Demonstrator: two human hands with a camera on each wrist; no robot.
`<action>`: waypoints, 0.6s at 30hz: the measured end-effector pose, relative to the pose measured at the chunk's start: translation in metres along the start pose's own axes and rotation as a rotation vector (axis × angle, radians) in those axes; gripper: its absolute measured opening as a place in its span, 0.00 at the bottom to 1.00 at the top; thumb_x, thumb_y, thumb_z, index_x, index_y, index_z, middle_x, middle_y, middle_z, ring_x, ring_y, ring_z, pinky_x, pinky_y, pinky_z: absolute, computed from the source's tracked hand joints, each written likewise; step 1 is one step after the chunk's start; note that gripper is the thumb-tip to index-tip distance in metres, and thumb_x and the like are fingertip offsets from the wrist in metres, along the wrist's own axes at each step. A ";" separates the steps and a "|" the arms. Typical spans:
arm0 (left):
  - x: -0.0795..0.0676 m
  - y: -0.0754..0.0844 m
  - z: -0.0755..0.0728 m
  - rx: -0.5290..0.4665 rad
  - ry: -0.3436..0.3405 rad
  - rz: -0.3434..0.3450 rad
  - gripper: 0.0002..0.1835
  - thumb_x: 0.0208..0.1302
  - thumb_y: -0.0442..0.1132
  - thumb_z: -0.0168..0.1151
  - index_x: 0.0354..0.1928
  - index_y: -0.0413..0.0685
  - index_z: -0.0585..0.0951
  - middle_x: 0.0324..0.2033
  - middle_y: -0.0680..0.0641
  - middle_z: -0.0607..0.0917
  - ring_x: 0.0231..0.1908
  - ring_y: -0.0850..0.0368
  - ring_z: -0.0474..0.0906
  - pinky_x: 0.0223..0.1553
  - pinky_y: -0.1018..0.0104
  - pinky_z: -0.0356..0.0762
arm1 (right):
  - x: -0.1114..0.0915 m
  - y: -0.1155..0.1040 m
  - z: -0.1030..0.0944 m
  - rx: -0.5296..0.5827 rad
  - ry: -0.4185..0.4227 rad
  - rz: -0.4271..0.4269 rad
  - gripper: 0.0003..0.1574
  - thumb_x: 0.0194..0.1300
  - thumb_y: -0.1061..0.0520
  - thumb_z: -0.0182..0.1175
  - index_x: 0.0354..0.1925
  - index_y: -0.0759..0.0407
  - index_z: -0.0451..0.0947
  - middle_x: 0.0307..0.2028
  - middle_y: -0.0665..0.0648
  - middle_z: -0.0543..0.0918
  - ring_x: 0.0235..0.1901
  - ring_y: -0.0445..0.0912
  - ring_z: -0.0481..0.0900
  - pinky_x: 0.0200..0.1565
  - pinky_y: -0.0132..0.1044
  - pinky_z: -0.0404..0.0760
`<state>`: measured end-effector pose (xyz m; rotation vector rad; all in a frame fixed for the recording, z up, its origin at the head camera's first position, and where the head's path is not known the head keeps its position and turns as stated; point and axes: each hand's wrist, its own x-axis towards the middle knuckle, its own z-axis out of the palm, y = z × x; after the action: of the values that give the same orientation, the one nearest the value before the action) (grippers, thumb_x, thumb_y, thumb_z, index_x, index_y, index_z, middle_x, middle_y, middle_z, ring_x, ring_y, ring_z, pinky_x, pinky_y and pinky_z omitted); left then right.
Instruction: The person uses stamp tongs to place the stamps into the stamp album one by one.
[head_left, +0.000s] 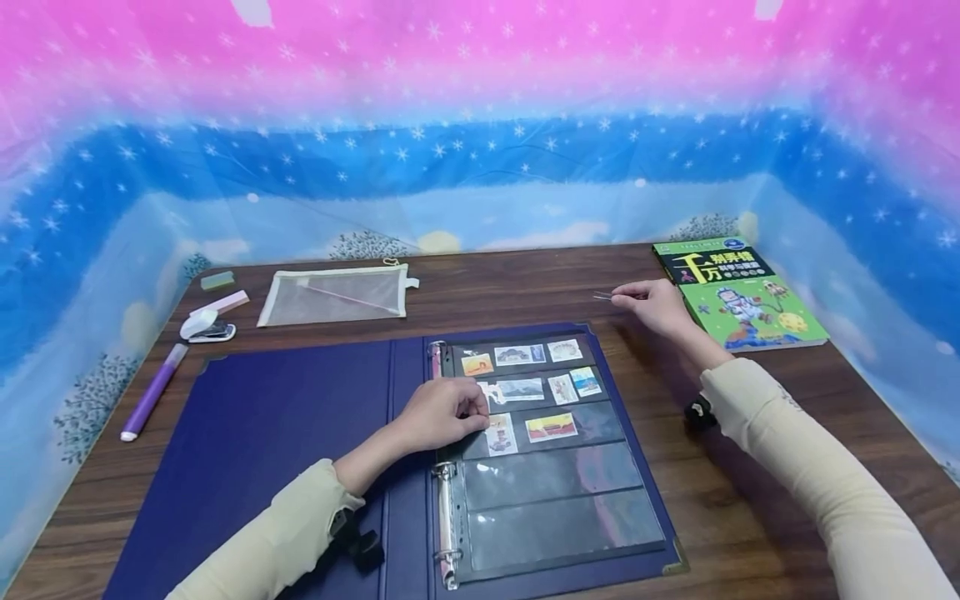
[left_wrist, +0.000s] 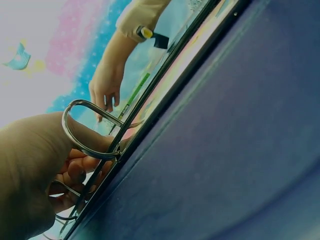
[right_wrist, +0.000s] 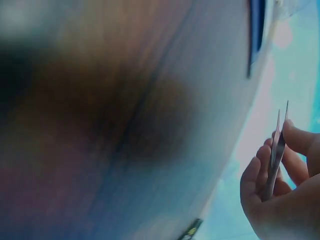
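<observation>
A navy ring binder (head_left: 296,400) lies open on the table. Its black stock page (head_left: 555,475) has clear strips, with several postage stamps (head_left: 551,427) in the upper rows. My left hand (head_left: 442,410) is over the page's left side, fingers curled and fingertips right beside a stamp (head_left: 501,435) in the third row; I cannot tell whether they pinch anything. In the left wrist view this hand is beside a metal binder ring (left_wrist: 75,127). Right of the binder, my right hand (head_left: 654,307) holds slim metal tweezers (right_wrist: 275,162) between thumb and fingers, their two tips apart and nothing between them.
A green book (head_left: 757,308) lies at the right, close to my right hand. Behind the binder is a mesh zip pouch (head_left: 337,296). At the left are a purple marker (head_left: 153,393), a white stapler (head_left: 206,327), a pink-and-white block (head_left: 219,303) and a green sponge-like block (head_left: 217,281).
</observation>
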<state>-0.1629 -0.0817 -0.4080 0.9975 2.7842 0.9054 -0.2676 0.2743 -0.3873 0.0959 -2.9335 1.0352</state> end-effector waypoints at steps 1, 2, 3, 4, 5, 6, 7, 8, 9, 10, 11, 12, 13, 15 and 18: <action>0.000 0.001 0.001 0.001 0.001 0.003 0.05 0.53 0.42 0.67 0.23 0.58 0.80 0.18 0.59 0.75 0.20 0.70 0.65 0.27 0.74 0.63 | 0.003 0.002 0.000 -0.007 0.014 0.021 0.21 0.66 0.49 0.56 0.49 0.63 0.80 0.50 0.67 0.81 0.44 0.55 0.79 0.40 0.39 0.75; 0.000 0.001 0.001 0.002 0.002 0.007 0.05 0.53 0.42 0.67 0.23 0.58 0.80 0.18 0.59 0.75 0.19 0.71 0.65 0.27 0.75 0.62 | 0.005 0.004 0.000 -0.014 0.025 0.042 0.21 0.66 0.50 0.56 0.50 0.63 0.80 0.50 0.66 0.81 0.45 0.56 0.78 0.43 0.42 0.75; 0.000 0.002 0.002 0.004 0.003 0.011 0.05 0.53 0.42 0.67 0.23 0.58 0.80 0.18 0.59 0.75 0.19 0.71 0.64 0.26 0.75 0.62 | 0.008 0.006 0.000 -0.028 0.032 0.058 0.21 0.66 0.50 0.56 0.50 0.62 0.79 0.50 0.66 0.81 0.46 0.57 0.78 0.45 0.45 0.75; 0.000 0.002 0.002 0.006 0.005 0.015 0.05 0.53 0.42 0.67 0.24 0.58 0.80 0.18 0.59 0.75 0.19 0.71 0.64 0.26 0.75 0.62 | 0.011 0.008 0.000 -0.042 0.036 0.072 0.21 0.66 0.51 0.55 0.50 0.62 0.79 0.51 0.66 0.80 0.48 0.58 0.78 0.47 0.47 0.74; 0.000 0.002 0.003 0.007 0.008 0.019 0.05 0.53 0.42 0.67 0.24 0.58 0.80 0.18 0.59 0.75 0.19 0.71 0.64 0.26 0.75 0.61 | 0.013 0.010 0.000 -0.054 0.036 0.080 0.20 0.66 0.51 0.55 0.50 0.62 0.79 0.51 0.66 0.80 0.49 0.59 0.77 0.49 0.49 0.73; 0.000 0.003 0.003 0.010 0.011 0.021 0.05 0.53 0.42 0.67 0.24 0.58 0.80 0.18 0.59 0.75 0.19 0.70 0.64 0.26 0.75 0.61 | 0.016 0.013 -0.001 -0.069 0.039 0.087 0.20 0.66 0.51 0.55 0.50 0.62 0.79 0.52 0.66 0.80 0.49 0.59 0.77 0.51 0.50 0.73; 0.001 0.003 0.004 0.013 0.013 0.021 0.05 0.53 0.42 0.67 0.24 0.58 0.80 0.18 0.59 0.75 0.19 0.70 0.64 0.26 0.75 0.61 | 0.018 0.015 -0.001 -0.084 0.041 0.089 0.20 0.66 0.51 0.55 0.50 0.62 0.79 0.52 0.66 0.80 0.49 0.59 0.77 0.51 0.51 0.72; 0.001 0.004 0.005 0.015 0.016 0.022 0.05 0.53 0.42 0.67 0.24 0.58 0.80 0.18 0.59 0.75 0.19 0.70 0.64 0.26 0.75 0.61 | 0.020 0.018 -0.001 -0.098 0.043 0.093 0.20 0.66 0.52 0.55 0.50 0.61 0.79 0.52 0.66 0.80 0.49 0.59 0.77 0.51 0.51 0.72; 0.001 0.004 0.005 0.018 0.018 0.023 0.05 0.53 0.42 0.67 0.24 0.58 0.80 0.18 0.60 0.74 0.19 0.71 0.64 0.26 0.75 0.61 | 0.022 0.021 -0.001 -0.109 0.043 0.096 0.19 0.66 0.52 0.54 0.50 0.61 0.79 0.52 0.66 0.80 0.49 0.59 0.77 0.51 0.51 0.72; 0.000 0.005 0.006 0.020 0.017 0.024 0.05 0.53 0.42 0.67 0.24 0.59 0.80 0.17 0.60 0.74 0.19 0.71 0.64 0.26 0.75 0.61 | 0.023 0.024 0.000 -0.118 0.041 0.105 0.19 0.66 0.52 0.54 0.50 0.61 0.79 0.51 0.66 0.80 0.49 0.59 0.77 0.49 0.50 0.73; 0.000 0.005 0.007 0.020 0.016 0.025 0.05 0.53 0.42 0.67 0.23 0.59 0.80 0.17 0.60 0.74 0.19 0.71 0.63 0.26 0.75 0.61 | 0.024 0.027 0.000 -0.128 0.036 0.113 0.19 0.67 0.52 0.54 0.50 0.61 0.79 0.50 0.66 0.80 0.47 0.58 0.77 0.48 0.50 0.73; -0.001 0.006 0.007 0.024 0.014 0.027 0.05 0.52 0.43 0.67 0.23 0.59 0.80 0.17 0.60 0.74 0.19 0.71 0.63 0.26 0.75 0.61 | 0.024 0.030 0.001 -0.139 0.029 0.120 0.19 0.67 0.52 0.53 0.50 0.61 0.79 0.50 0.66 0.81 0.47 0.58 0.78 0.47 0.49 0.74; -0.002 0.006 0.008 0.025 0.011 0.030 0.05 0.52 0.43 0.67 0.23 0.59 0.80 0.17 0.60 0.74 0.19 0.71 0.63 0.26 0.75 0.61 | 0.024 0.033 0.002 -0.155 0.023 0.123 0.19 0.67 0.52 0.53 0.50 0.61 0.79 0.50 0.66 0.81 0.46 0.58 0.78 0.45 0.48 0.74; -0.003 0.007 0.009 0.030 0.011 0.034 0.05 0.52 0.43 0.68 0.23 0.59 0.80 0.17 0.60 0.73 0.19 0.71 0.63 0.26 0.75 0.61 | 0.024 0.037 0.003 -0.184 0.012 0.118 0.19 0.67 0.52 0.53 0.51 0.60 0.79 0.50 0.66 0.81 0.44 0.57 0.79 0.43 0.47 0.75; -0.004 0.008 0.009 0.032 0.013 0.037 0.05 0.52 0.43 0.68 0.23 0.59 0.80 0.17 0.60 0.74 0.19 0.71 0.63 0.26 0.76 0.61 | 0.023 0.040 0.007 -0.243 0.015 0.086 0.19 0.68 0.54 0.52 0.52 0.59 0.79 0.51 0.66 0.80 0.43 0.59 0.80 0.40 0.48 0.75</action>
<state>-0.1528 -0.0748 -0.4116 1.0554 2.8085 0.8774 -0.2934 0.3004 -0.4165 -0.0448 -3.0452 0.6753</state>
